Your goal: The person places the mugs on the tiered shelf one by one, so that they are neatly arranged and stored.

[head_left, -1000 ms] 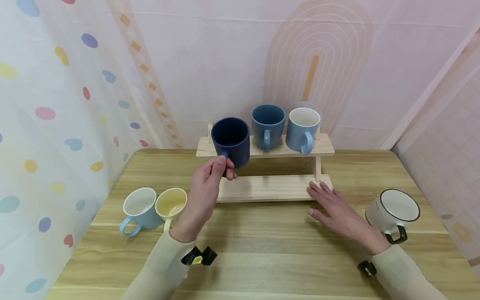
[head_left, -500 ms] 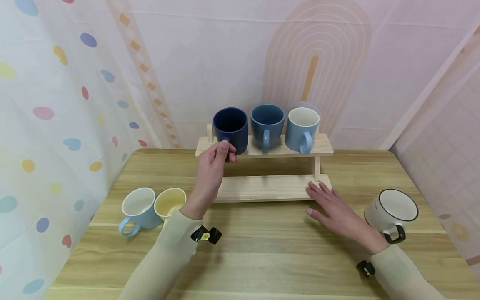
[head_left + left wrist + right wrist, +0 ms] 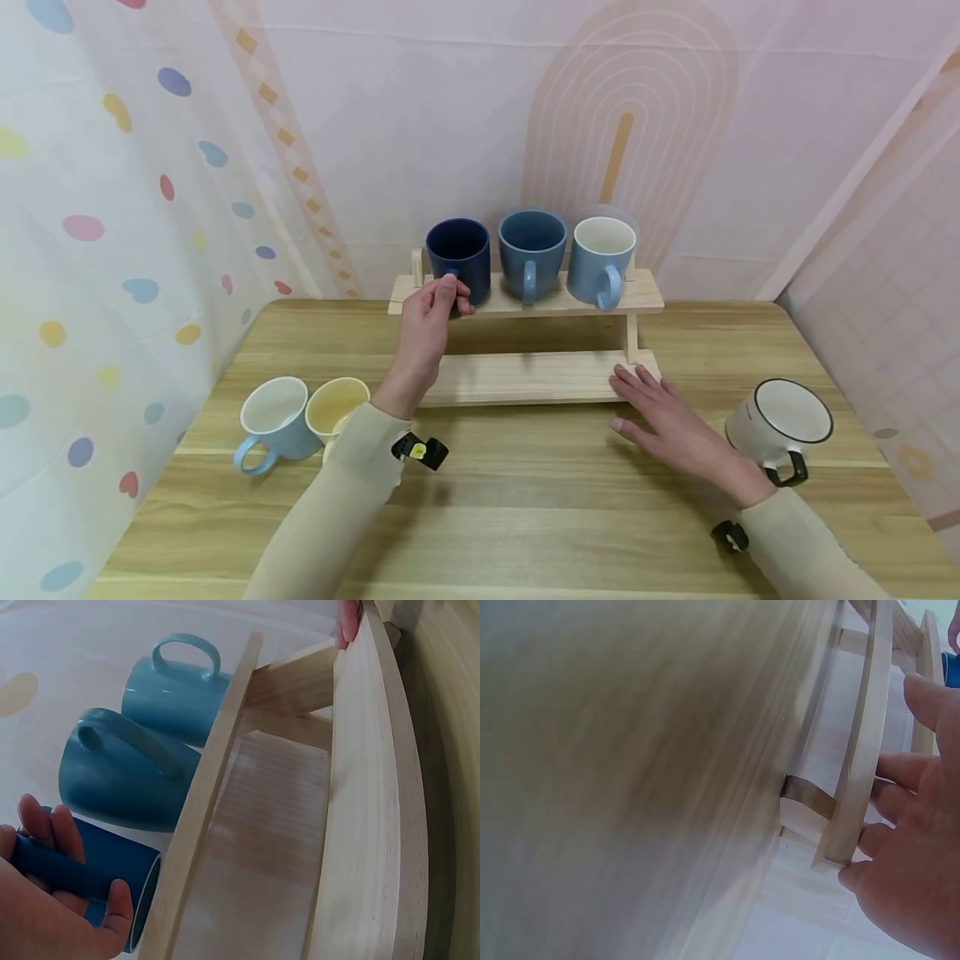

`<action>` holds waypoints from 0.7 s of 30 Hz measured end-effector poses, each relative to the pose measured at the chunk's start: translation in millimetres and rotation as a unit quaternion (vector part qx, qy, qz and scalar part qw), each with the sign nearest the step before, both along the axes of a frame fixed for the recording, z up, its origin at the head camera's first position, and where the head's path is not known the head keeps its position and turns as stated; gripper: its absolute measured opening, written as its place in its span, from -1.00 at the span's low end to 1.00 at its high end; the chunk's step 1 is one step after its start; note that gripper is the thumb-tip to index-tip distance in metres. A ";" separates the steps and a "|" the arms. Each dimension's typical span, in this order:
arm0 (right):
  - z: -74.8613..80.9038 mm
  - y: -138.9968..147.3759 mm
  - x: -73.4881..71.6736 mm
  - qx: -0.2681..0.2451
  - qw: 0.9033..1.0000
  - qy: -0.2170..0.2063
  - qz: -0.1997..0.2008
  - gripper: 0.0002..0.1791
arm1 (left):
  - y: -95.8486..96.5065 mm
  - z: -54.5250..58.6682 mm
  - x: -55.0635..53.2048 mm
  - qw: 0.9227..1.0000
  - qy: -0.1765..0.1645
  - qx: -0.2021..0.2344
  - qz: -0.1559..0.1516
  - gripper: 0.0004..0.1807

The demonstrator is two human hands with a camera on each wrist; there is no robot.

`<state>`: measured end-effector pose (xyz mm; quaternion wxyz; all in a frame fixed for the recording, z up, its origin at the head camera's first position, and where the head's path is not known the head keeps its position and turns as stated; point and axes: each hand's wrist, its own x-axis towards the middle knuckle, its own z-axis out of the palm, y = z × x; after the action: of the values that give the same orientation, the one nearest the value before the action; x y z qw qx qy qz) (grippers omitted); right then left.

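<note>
On the left end of the wooden rack's upper shelf (image 3: 647, 294) stands a navy blue mug (image 3: 475, 271), upright. My left hand (image 3: 424, 333) pinches its handle, thumb on top; in the left wrist view the fingers wrap round the handle of the navy mug (image 3: 127, 859). Beside it on that shelf are a medium-blue mug (image 3: 517, 250) and a light blue mug (image 3: 588, 271) with a white inside, handles facing forward. My right hand (image 3: 671, 429) rests with spread fingers on the right end of the lower shelf (image 3: 525, 379); in the right wrist view its fingertips touch the board's edge.
At the left of the wooden table (image 3: 525, 533) stand a light blue mug (image 3: 294, 437) and a yellow mug (image 3: 318, 415), partly behind my left sleeve. A white mug (image 3: 757, 429) with a black rim and handle stands at the right. A patterned cloth (image 3: 420, 100) hangs behind.
My left hand has moved up and away from me, carrying the navy mug from in front of the rack onto the upper shelf. The right hand has stayed put.
</note>
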<state>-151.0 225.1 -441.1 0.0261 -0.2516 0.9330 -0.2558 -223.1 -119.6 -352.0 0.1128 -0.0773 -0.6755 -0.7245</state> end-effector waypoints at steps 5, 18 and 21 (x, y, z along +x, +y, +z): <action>0.1 0.1 -0.7 0.004 1.000 -0.001 0.001 -0.27 | 1.5 -3.3 -5.0 1.000 -0.007 0.006 0.007 -0.60; 1.5 1.3 0.5 0.003 1.000 0.002 0.004 -0.26 | 2.0 -6.5 -9.1 0.999 -0.019 -0.028 0.011 -0.57; 1.4 0.7 -0.1 0.005 1.000 0.003 0.005 -0.25 | -1.2 -7.1 -9.6 0.999 -0.022 -0.046 0.005 -0.55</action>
<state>-151.1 225.8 -439.7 0.0255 -0.2571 0.9330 -0.2505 -232.8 -120.8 -359.1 0.0978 -0.0626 -0.7108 -0.6938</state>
